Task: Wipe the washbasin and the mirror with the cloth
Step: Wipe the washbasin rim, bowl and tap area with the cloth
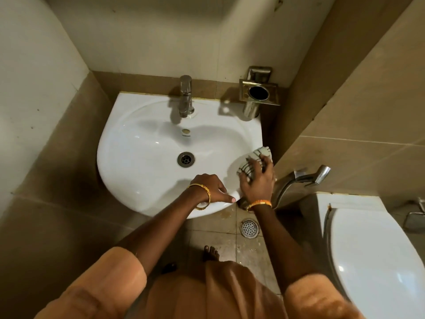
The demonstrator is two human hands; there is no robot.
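A white washbasin (pixel 142 157) is fixed to the tiled wall, with a steel tap (pixel 185 97) at its back and a round drain (pixel 185 159) in the bowl. My right hand (pixel 258 180) presses a bunched white cloth with dark stripes (pixel 255 157) onto the basin's right rim. My left hand (pixel 212 188) rests on the front rim, fingers curled and thumb pointing right, holding nothing. The two hands nearly touch. No mirror is in view.
A steel tumbler holder (pixel 258 94) hangs on the wall behind the basin's right corner. A health faucet (pixel 303 177) sits on the right wall beside a white toilet (pixel 372 249). A floor drain (pixel 249 227) and my bare foot (pixel 210 252) are below the basin.
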